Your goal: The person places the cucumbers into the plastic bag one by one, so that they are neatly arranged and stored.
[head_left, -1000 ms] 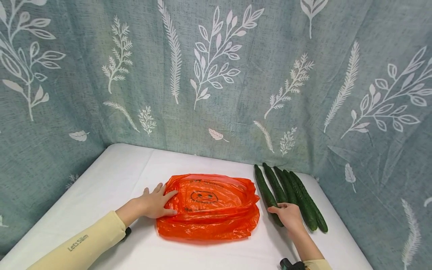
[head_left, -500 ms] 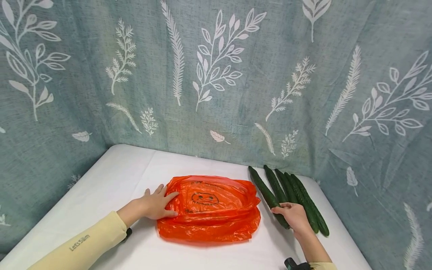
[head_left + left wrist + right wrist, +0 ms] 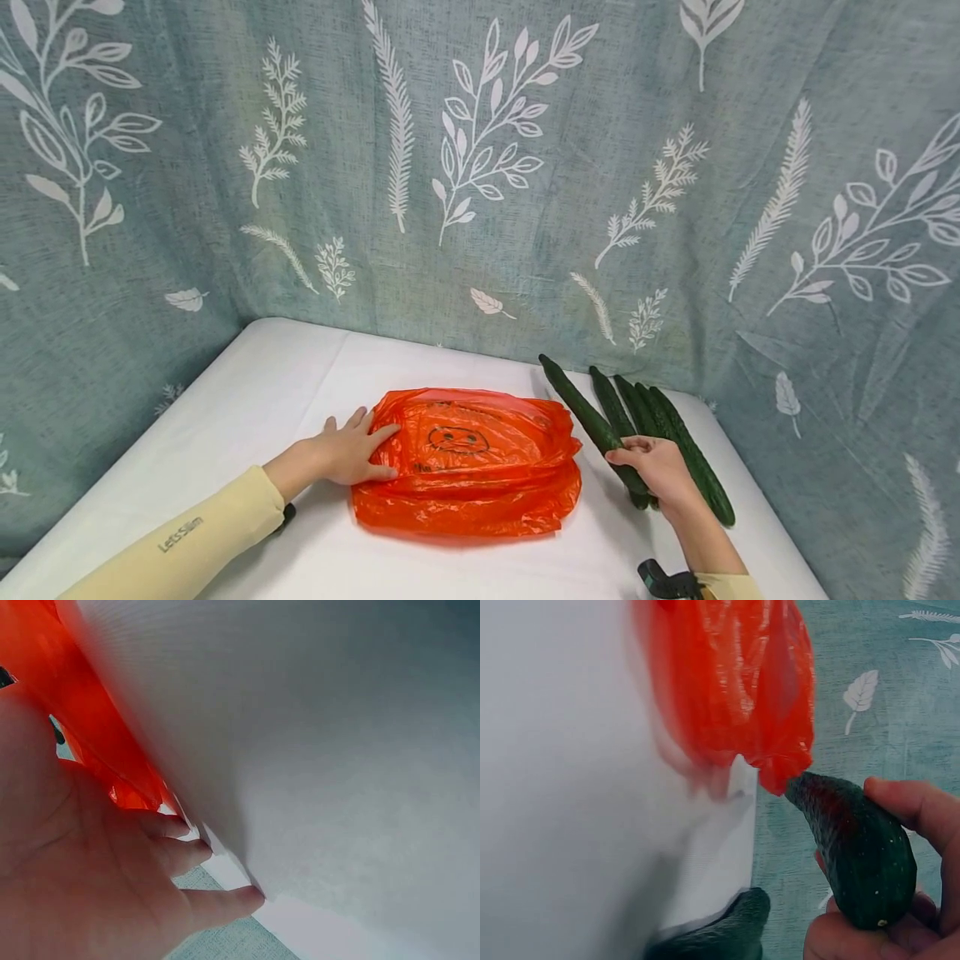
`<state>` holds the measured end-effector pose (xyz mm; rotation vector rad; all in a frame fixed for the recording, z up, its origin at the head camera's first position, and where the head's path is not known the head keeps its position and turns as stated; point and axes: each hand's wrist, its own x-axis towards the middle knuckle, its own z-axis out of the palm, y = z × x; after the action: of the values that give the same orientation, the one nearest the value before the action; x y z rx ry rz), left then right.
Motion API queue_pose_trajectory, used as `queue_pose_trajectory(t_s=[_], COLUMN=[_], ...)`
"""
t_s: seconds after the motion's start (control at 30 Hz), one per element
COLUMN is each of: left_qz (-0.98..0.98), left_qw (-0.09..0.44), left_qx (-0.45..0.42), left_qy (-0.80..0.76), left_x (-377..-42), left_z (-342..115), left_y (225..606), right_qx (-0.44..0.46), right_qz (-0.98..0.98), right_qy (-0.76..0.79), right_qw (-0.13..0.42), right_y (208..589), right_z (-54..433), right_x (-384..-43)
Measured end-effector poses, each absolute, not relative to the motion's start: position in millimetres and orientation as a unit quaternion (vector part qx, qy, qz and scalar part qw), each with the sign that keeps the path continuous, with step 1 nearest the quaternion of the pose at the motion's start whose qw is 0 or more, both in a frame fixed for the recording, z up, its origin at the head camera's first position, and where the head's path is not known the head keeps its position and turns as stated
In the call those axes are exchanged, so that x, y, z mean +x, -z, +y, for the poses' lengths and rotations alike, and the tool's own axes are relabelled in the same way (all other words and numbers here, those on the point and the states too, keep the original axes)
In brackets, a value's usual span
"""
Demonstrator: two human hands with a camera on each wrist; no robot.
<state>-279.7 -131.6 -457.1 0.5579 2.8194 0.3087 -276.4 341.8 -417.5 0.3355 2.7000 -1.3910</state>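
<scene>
A dark green cucumber (image 3: 577,404) slants up and to the left in my right hand (image 3: 663,473), held near its lower end between thumb and fingers. In the right wrist view the held cucumber (image 3: 866,859) is off the table, and a shadow lies below. My left hand (image 3: 347,452) rests with spread fingers on the left edge of an orange-red plastic bag (image 3: 480,504), which lies flat with a drawn face on top. The left wrist view shows the left fingers (image 3: 217,907) extended against the white surface, with the bag (image 3: 112,750) beside the palm.
Several more cucumbers (image 3: 697,458) lie side by side at the table's right, close to my right hand. The white table (image 3: 330,367) ends at the back and sides near a grey-green curtain (image 3: 525,275) with white leaf prints.
My right hand has picked up the leftmost cucumber. Its far end has swung left towards the bag, away from the others. The left hand has stayed on the bag.
</scene>
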Motion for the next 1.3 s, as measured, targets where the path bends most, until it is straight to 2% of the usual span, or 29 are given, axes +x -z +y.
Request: queue_pose_trajectory(t_s=[0.23, 0.57, 1.3], left_qz=[0.968, 0.968, 0.968], left_qw=[0.126, 0.131, 0.135], left_qx=[0.19, 0.187, 0.19], left_qy=[-0.108, -0.104, -0.095], left_x=[-280.7, -282.8, -284.9], left_z=[-132.4, -132.6, -134.8], left_y=[457.1, 457.2, 459.0], right_qx=[0.084, 0.037, -0.089], right_qz=[0.896, 0.909, 0.883], right_qy=[0.434, 0.406, 0.44], right_qw=[0.045, 0.08, 0.136], right_y=[404.1, 388.8, 382.6], right_z=[336.7, 326.2, 294.7], right_x=[-280.6, -284.2, -296.4])
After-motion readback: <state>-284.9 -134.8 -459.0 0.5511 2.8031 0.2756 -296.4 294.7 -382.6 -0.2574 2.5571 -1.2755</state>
